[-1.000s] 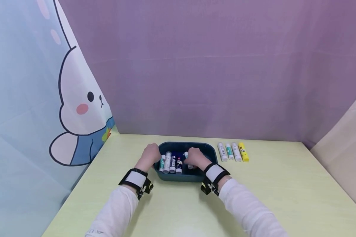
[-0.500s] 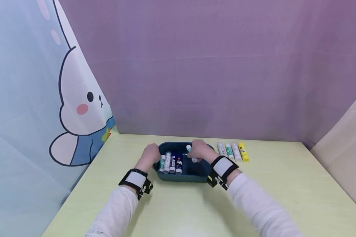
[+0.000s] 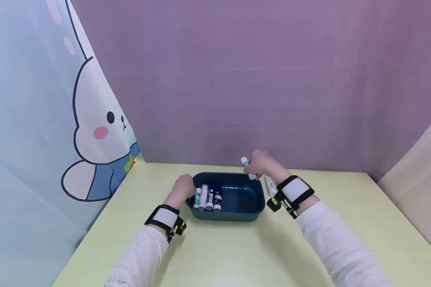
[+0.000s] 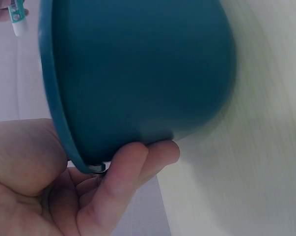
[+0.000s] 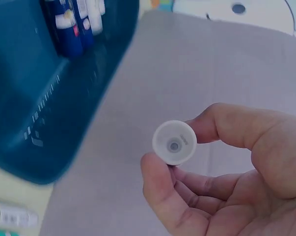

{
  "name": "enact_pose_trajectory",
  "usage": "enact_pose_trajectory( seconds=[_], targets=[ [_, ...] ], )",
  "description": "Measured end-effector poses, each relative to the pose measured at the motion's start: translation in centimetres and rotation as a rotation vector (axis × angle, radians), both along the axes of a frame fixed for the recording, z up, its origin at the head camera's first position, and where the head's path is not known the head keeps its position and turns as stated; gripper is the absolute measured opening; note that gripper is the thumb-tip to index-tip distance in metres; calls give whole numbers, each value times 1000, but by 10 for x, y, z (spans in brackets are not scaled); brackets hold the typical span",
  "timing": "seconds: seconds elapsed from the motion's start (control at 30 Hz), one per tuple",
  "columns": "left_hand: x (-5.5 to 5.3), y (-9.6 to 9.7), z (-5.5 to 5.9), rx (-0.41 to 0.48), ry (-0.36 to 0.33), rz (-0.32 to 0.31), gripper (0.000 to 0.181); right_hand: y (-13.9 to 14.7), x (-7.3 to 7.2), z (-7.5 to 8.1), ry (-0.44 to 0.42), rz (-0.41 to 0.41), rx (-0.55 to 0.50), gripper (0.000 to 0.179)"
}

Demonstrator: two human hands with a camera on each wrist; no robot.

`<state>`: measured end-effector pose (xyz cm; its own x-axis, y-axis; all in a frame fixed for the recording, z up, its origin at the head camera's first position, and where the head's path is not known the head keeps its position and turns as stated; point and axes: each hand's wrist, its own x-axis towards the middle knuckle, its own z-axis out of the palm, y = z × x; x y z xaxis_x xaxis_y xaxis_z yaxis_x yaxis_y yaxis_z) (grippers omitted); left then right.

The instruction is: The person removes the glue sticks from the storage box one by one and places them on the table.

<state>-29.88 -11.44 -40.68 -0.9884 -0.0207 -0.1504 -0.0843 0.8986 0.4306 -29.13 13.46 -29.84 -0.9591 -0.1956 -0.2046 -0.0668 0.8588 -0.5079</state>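
Observation:
My right hand (image 3: 265,164) pinches a teal-and-white glue stick (image 3: 244,161) above the far right rim of a dark teal plastic tub (image 3: 242,201). In the right wrist view, the round white end of this glue stick (image 5: 174,142) faces the camera, between thumb and fingers. My left hand (image 3: 183,186) grips the tub's left end, and the left wrist view shows its fingertips (image 4: 162,153) against the outer wall, below the rim. Several glue sticks lie side by side in the tub's left half: a teal one (image 3: 196,198), a white one (image 3: 203,197) and dark blue ones (image 3: 217,200).
Right of the tub, a white glue stick (image 3: 271,186) lies on the pale green table (image 3: 215,251). A yellow one (image 3: 295,174) barely shows behind my right wrist, which hides the others there. A purple cloth (image 3: 251,87) hangs behind the table.
My right hand has lifted the teal-and-white glue stick out of the tub and carried it up and to the right. My left hand has stayed on the tub's left end.

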Motion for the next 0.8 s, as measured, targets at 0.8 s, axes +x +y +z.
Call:
enact_pose_trajectory(
  seconds=[0.8],
  targets=[
    [-2, -1, -1, -7, -11, 13, 26, 113, -1, 33, 42, -154, 27, 43]
  ],
)
